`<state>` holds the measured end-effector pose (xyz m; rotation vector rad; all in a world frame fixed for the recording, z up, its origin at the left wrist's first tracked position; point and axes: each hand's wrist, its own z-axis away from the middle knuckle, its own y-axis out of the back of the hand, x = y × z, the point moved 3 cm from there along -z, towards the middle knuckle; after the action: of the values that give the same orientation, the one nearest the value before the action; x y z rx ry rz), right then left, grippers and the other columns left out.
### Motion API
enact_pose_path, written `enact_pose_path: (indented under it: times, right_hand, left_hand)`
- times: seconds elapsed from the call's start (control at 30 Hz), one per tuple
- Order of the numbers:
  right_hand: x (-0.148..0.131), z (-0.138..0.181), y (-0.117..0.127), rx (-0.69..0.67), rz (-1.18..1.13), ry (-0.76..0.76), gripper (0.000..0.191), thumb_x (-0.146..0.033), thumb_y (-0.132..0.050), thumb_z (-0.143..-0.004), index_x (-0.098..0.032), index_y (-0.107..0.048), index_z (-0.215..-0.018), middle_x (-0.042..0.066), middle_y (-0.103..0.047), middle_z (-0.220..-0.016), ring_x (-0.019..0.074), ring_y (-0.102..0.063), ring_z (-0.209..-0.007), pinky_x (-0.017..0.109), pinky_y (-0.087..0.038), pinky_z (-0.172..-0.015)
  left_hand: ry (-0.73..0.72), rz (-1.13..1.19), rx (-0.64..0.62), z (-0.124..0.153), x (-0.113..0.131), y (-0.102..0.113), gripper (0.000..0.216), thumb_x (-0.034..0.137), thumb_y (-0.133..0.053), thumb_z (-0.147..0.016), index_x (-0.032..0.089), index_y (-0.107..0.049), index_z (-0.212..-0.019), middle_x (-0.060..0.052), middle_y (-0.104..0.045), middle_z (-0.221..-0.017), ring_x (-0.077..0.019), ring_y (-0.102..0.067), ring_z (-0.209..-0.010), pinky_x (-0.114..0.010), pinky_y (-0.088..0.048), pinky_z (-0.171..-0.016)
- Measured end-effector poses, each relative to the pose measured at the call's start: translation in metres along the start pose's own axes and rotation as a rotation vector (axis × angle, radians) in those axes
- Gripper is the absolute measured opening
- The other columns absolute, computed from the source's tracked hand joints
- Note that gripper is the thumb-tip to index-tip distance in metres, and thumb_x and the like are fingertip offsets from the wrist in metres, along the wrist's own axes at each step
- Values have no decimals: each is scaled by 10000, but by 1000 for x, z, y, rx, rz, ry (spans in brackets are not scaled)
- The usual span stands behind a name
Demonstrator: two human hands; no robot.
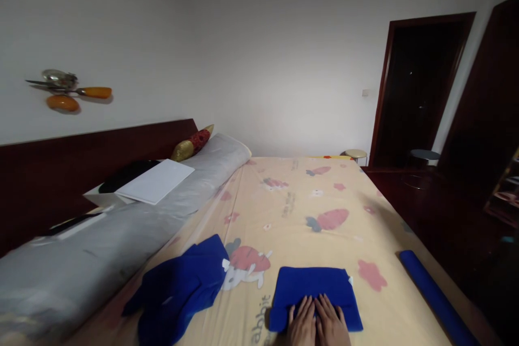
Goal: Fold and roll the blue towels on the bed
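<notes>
A folded blue cloth [312, 286] lies flat on the yellow patterned bed sheet [308, 211] near the bottom edge of the view. My left hand [302, 325] and my right hand [331, 324] rest side by side on its near half, fingers stretched out flat and pressing down on it. A second blue cloth [178, 289], crumpled and unfolded, lies on the sheet to the left of my hands. A rolled blue cloth [433, 294] lies along the bed's right edge.
A long grey bolster [121, 238] runs along the left side, with white paper [156, 181] and a dark red-gold cushion [192, 143] on it. A dark headboard [60, 173] stands behind. Stools [424, 155] and a dark doorway [421, 86] are at the right.
</notes>
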<state>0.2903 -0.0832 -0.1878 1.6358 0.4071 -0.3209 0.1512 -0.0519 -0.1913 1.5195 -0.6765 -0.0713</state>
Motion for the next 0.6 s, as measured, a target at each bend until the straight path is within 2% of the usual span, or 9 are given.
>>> enact_pose_path:
  times: [0.07, 0.17, 0.27, 0.37, 0.6]
  right_hand:
    - [9, -1, 3, 15, 25, 13, 427, -352, -413, -868, -396, -543, -1272, -14, -482, -1408, 262, -434, -1314, 502, -403, -1030]
    - [39, 6, 6, 103, 141, -5, 434, -277, -492, -798, -404, -600, -1199, 4, -498, -1399, 302, -431, -1313, 546, -405, -1001]
    - [58, 16, 3, 230, 261, -6, 467, -211, -501, -760, -381, -616, -1180, 37, -487, -1414, 321, -398, -1336, 576, -381, -995]
    - [60, 20, -3, 310, 302, -24, 430, -209, -458, -796, -345, -629, -1166, 60, -481, -1424, 320, -388, -1343, 578, -362, -1000]
    - [64, 14, -2, 176, 198, -50, 433, -297, -385, -885, -364, -529, -1288, 32, -412, -1473, 277, -358, -1367, 560, -356, -1015]
  left_hand:
    - [58, -9, -15, -3, -3, 8, 453, 348, -388, -905, 382, -414, -1356, 38, -434, -1447, -204, -423, -1339, -465, -346, -1123]
    - [193, -61, 5, 1, -23, 24, 474, 377, -344, -918, 359, -353, -1391, 22, -357, -1494, -206, -356, -1379, -499, -318, -1125]
    - [224, -94, 5, 5, -36, 30, 484, 397, -324, -923, 350, -320, -1404, 7, -338, -1503, -202, -344, -1385, -491, -304, -1125]
    - [237, -103, 12, 6, -37, 28, 482, 386, -314, -924, 342, -327, -1405, 0, -336, -1508, -207, -346, -1384, -494, -304, -1117]
    - [218, -55, -38, 5, -26, 35, 495, 361, -267, -936, 309, -303, -1427, 1, -294, -1533, -186, -274, -1418, -495, -235, -1148]
